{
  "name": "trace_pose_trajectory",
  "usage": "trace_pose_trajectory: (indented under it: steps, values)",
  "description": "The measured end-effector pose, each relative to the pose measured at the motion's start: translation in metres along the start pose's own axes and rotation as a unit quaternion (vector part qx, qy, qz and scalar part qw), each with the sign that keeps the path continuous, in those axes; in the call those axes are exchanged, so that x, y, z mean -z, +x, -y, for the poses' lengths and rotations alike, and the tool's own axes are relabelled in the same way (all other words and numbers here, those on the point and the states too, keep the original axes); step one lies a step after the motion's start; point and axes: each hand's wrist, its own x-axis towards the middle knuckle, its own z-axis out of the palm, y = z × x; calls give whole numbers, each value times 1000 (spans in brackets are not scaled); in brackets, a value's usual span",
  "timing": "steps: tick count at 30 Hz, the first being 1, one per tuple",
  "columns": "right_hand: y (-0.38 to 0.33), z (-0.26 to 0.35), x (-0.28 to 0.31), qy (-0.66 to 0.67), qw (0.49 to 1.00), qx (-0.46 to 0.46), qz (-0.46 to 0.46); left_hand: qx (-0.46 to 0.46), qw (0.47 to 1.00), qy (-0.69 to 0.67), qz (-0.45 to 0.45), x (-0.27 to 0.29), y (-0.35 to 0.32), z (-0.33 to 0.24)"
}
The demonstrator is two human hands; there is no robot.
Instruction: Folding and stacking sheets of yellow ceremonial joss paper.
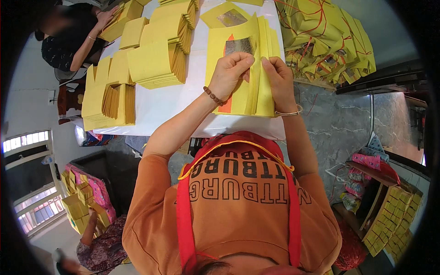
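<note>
In front of me on the white-covered table lies yellow paper with an orange strip and a dark silvery patch. A narrow upright fold of the paper stands between my hands. My left hand, with a brown bead bracelet at its wrist, is closed, thumb against fingers, at the left side of this fold. My right hand grips the right side of the yellow paper, thumb on top; its other fingers are partly hidden. Another yellow sheet with a silvery patch lies just beyond.
Stacks of folded yellow paper cover the table's left side. A large pile of yellow bundles tied with red string stands at the right. One person handles stacks at far left; another is at lower left.
</note>
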Motion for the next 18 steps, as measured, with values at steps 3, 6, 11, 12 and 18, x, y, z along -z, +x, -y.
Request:
trace_pose_trajectory:
  steps: [3,6,11,12,18]
  values:
    - [0,-1,1,4,1000,0,0,-3,1000,20,-5,-3,-1,-2]
    - [0,-1,0,6,1000,3,2,-9,1000,19,-10,-4,0,-2]
    - [1,-2,1,-14,1000,9,1,-9,999,35,-12,-4,-1,-2]
    - [1,-1,1,-10,1000,5,1,-8,999,36,-12,-4,-1,-2]
    - [0,-1,1,-12,1000,6,0,-16,999,34,-10,-3,-1,-1]
